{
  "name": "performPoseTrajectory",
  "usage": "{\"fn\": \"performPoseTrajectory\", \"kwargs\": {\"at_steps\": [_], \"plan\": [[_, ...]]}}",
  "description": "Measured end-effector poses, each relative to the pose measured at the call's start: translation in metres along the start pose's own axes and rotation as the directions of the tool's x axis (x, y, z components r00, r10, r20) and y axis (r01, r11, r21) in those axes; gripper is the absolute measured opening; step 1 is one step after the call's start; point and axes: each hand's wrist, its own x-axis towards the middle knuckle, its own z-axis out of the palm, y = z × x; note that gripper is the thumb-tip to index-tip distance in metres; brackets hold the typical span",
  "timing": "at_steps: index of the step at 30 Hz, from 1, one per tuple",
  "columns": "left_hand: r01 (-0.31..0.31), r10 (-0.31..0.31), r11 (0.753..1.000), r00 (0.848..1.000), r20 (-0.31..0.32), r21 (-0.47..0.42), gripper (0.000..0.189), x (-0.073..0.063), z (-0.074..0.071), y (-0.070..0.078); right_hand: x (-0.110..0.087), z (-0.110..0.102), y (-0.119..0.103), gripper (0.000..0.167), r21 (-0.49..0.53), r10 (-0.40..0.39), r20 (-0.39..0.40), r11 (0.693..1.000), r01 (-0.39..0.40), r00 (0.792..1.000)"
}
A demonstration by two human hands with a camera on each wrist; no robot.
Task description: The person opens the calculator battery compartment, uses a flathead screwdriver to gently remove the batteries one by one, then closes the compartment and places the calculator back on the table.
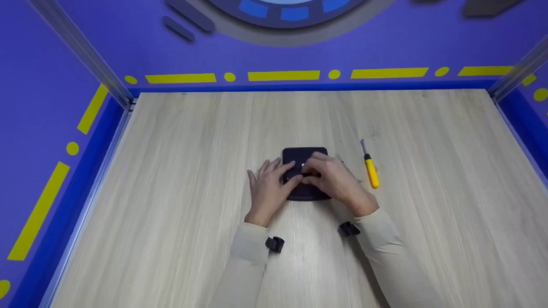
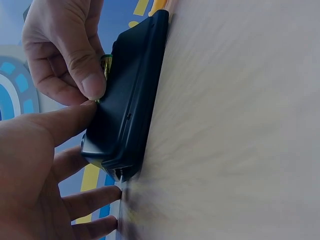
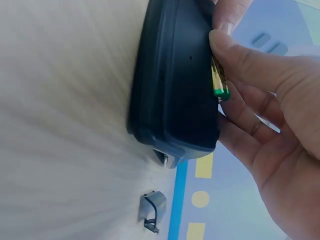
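A black box-shaped device [image 1: 299, 153] with rounded corners lies flat on the table between the hands. My right hand [image 1: 340, 179] pinches a small gold-and-green battery [image 3: 218, 79] between thumb and fingers, low over the top face of the device. In the right wrist view, the battery's green end points out from under the thumb. My left hand [image 1: 267, 188] lies along the device's left side, its fingers spread and fairly straight. Its thumb reaches across the top to the battery's end, close to the right hand's fingertips. The recess under the fingers is mostly hidden.
To the right lies a yellow-handled screwdriver [image 1: 371, 171], its grey shaft pointing away. A small dark curved piece [image 3: 154, 207] rests on the table beyond the device. Blue-purple panels [image 1: 282, 60] with yellow marks stand behind the wooden table [image 1: 192, 141] and at its sides.
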Motion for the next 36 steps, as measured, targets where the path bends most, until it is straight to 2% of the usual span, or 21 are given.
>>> {"fn": "performPoseTrajectory", "kwargs": {"at_steps": [8, 26, 31, 36], "plan": [[-0.016, 0.017, 0.999, 1.0, -0.009, 0.027, 0.049, 0.0, 0.001, 0.0, -0.001, -0.003, -0.007, 0.024, -0.087, 0.007, 0.062, 0.996, -0.002, 0.998], [-0.009, 0.009, 1.0, 1.0, 0.014, 0.006, 0.051, -0.001, -0.001, 0.001, -0.002, -0.011, -0.003, 0.019, 0.013, 0.015, 0.127, 1.0, -0.017, 0.992], [-0.005, 0.005, 1.0, 1.0, 0.025, 0.009, 0.052, -0.001, -0.001, 0.001, -0.002, -0.012, -0.004, 0.024, -0.005, 0.01, 0.136, 1.0, -0.01, 0.991], [-0.002, 0.002, 1.0, 1.0, 0.029, 0.004, 0.052, -0.001, -0.001, 0.001, -0.001, -0.01, -0.006, 0.022, -0.024, 0.008, 0.119, 1.0, -0.005, 0.993]]}}
